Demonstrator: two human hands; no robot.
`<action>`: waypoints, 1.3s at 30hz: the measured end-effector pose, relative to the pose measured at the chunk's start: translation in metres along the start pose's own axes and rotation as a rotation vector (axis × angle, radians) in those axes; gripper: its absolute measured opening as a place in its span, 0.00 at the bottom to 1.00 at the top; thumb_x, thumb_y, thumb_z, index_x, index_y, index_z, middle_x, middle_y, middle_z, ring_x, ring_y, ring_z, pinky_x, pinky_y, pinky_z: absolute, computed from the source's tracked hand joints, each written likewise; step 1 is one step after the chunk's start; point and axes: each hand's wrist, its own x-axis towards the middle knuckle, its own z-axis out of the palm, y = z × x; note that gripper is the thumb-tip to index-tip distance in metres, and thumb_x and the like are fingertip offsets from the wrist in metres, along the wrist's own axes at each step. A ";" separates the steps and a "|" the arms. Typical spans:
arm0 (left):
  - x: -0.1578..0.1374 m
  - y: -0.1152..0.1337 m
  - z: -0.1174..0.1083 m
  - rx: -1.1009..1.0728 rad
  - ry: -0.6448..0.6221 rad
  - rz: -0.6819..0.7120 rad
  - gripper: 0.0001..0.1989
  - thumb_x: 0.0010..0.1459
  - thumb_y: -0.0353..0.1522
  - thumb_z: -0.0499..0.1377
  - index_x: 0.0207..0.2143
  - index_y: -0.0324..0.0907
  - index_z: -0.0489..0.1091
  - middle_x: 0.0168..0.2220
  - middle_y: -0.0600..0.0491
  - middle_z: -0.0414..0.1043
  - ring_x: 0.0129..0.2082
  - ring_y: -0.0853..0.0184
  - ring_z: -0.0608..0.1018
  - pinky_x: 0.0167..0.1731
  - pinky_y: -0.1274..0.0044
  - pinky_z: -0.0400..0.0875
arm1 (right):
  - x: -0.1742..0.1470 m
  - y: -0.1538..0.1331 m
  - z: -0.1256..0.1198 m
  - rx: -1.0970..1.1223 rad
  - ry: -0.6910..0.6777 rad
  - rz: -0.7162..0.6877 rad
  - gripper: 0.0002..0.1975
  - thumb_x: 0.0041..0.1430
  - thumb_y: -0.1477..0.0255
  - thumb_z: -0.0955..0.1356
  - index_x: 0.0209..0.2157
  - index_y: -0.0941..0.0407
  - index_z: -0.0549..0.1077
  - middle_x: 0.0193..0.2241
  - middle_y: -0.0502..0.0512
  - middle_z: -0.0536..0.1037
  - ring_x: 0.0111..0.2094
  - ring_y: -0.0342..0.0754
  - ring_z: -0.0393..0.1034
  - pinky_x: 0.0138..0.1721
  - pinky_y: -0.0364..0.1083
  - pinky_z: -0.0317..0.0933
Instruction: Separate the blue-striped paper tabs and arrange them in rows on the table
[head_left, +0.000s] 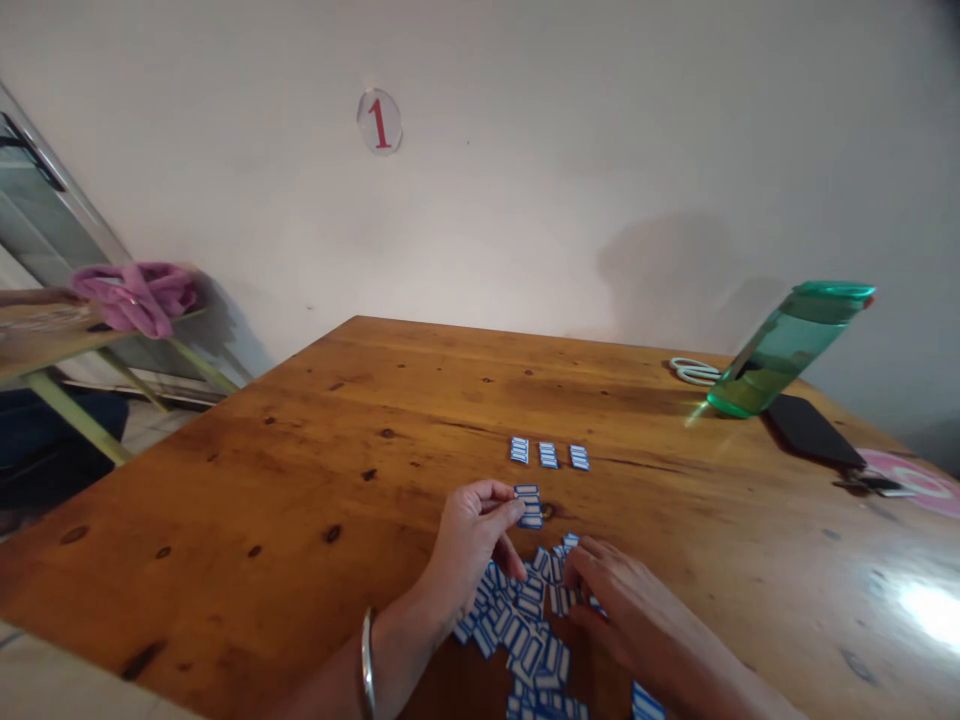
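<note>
My left hand (480, 520) pinches a small card of white labels with blue borders (529, 507) between thumb and fingertips, above the wooden table. Below it spreads a loose pile of similar blue-and-white label pieces (517, 630). At the pile's right side is my right hand (600, 590), its fingertips touching the pieces and a gap between thumb and fingers. Beyond my left hand, three like label pieces stand in a row: a left one (520, 449), a middle one (548, 455) and a right one (579, 457).
On the wooden table (420, 390), a green bottle (787, 350) leans at the right by a white cable (694, 371). A black flat case (814, 430), keys (874, 484) and a pink disc (919, 482) lie nearby. At left, another table holds a pink cloth (139, 295), with a person's arm beside it.
</note>
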 end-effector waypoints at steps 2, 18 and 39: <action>0.000 0.000 0.000 0.006 0.001 -0.004 0.10 0.44 0.36 0.59 0.23 0.39 0.62 0.17 0.61 0.65 0.06 0.76 0.66 0.07 0.84 0.56 | 0.000 -0.004 -0.003 -0.011 -0.022 -0.005 0.08 0.46 0.82 0.62 0.28 0.57 0.66 0.32 0.55 0.71 0.33 0.49 0.65 0.33 0.45 0.57; 0.000 -0.002 0.000 0.004 0.005 -0.018 0.10 0.44 0.36 0.59 0.24 0.40 0.62 0.17 0.61 0.66 0.06 0.76 0.66 0.07 0.85 0.53 | 0.001 -0.012 -0.005 -0.230 -0.011 -0.033 0.07 0.45 0.81 0.62 0.27 0.57 0.68 0.30 0.58 0.73 0.31 0.50 0.68 0.29 0.45 0.59; 0.000 0.000 0.000 0.008 -0.003 -0.014 0.11 0.44 0.37 0.59 0.23 0.39 0.62 0.19 0.59 0.68 0.06 0.76 0.66 0.07 0.85 0.52 | -0.001 -0.015 -0.004 -0.049 0.060 -0.148 0.08 0.48 0.83 0.60 0.25 0.56 0.64 0.25 0.53 0.70 0.27 0.47 0.63 0.27 0.43 0.55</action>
